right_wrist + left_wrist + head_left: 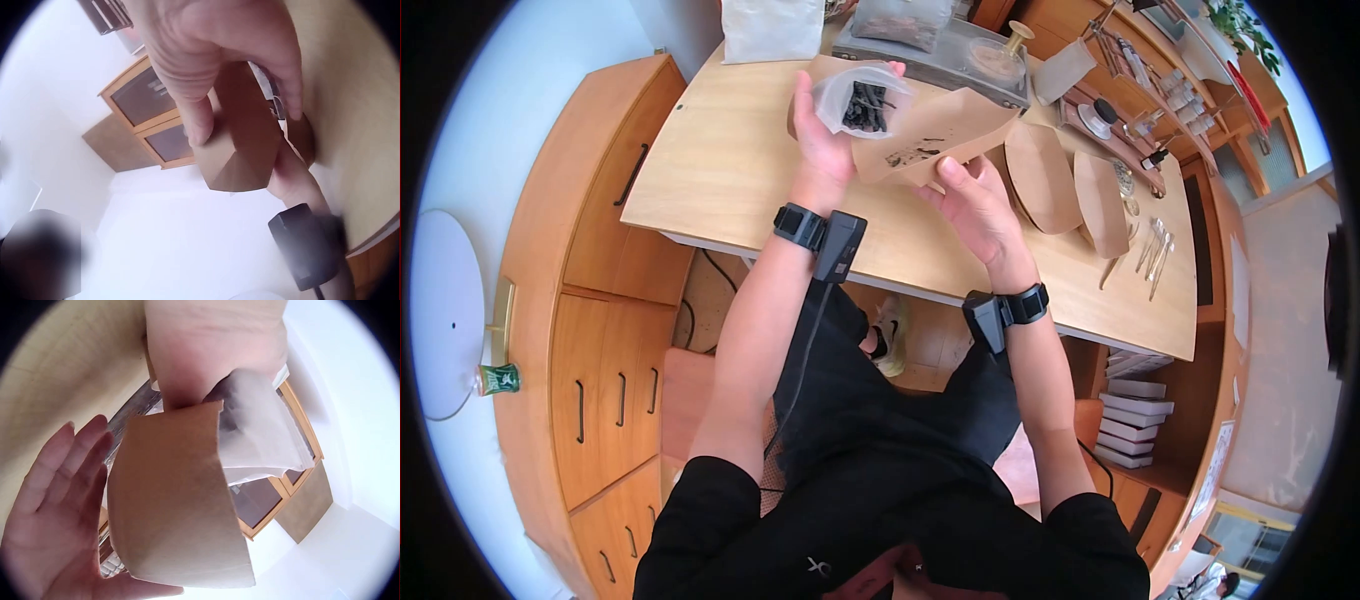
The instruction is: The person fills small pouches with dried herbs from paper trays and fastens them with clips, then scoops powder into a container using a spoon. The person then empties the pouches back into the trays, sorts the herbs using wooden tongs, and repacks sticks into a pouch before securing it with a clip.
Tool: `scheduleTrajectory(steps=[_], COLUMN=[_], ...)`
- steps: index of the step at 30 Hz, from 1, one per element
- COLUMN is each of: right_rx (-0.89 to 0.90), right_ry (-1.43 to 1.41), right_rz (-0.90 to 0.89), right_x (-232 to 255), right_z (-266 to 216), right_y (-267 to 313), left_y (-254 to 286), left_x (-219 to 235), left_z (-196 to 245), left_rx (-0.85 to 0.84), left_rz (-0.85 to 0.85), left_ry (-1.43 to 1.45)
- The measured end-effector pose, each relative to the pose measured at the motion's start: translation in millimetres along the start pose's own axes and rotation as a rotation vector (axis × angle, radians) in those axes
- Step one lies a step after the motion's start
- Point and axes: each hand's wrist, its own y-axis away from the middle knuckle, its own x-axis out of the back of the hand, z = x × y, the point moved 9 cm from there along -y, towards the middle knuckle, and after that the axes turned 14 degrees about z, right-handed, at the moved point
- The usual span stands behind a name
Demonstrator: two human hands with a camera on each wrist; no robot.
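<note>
In the head view my left hand (825,145) grips a translucent bag (833,103) with dark, stick-like pieces (867,108) inside, its mouth facing up. My right hand (977,205) pinches a brown paper tray (950,125) between thumb and fingers, tilted toward the bag; a few dark bits lie on it. The tray's end overlaps the bag's edge. In the left wrist view the tray (175,494) covers part of the bag (256,425). The right wrist view shows my thumb on the side of the tray (247,137).
Two brown paper trays (1041,180) lie to the right, with metal tools (1160,262) beyond them. At the back stand a grey box (940,62), a white bag (772,30) and a wooden rack (1135,75) of small bottles. Another brown tray is partly behind my left hand.
</note>
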Motion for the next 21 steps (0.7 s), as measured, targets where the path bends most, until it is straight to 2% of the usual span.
scheduleTrajectory(steps=[3,5,6,8,9,11,14,21], right_rx=[-0.070,-0.097,-0.098,-0.105,-0.105,-0.057,0.008,0.178], right_ry=[-0.150,-0.242,-0.241,-0.282,-0.279,-0.381,-0.430,-0.324], right_rz=[-0.089,-0.126,-0.129,-0.119,-0.120,-0.108,-0.062,-0.034], right_x=[-8,-16,-17,-16,-16,-15,-3,1], right_z=[6,2,3,4,3,-5,-13,-40], right_y=[-4,-1,-2,-3,-3,1,6,8], left_y=[5,19,18,12,8,-1,-9,-6], left_x=[-6,-14,-13,-11,-7,-1,8,5], left_z=[-1,12,13,4,3,-2,-3,-1], left_rx=[-0.021,-0.187,-0.190,-0.081,-0.082,-0.002,0.021,-0.025], left_rz=[0.021,0.121,0.122,0.050,0.051,0.022,0.025,0.032], left_ry=[-0.056,-0.307,-0.306,-0.179,-0.176,0.009,0.140,0.111])
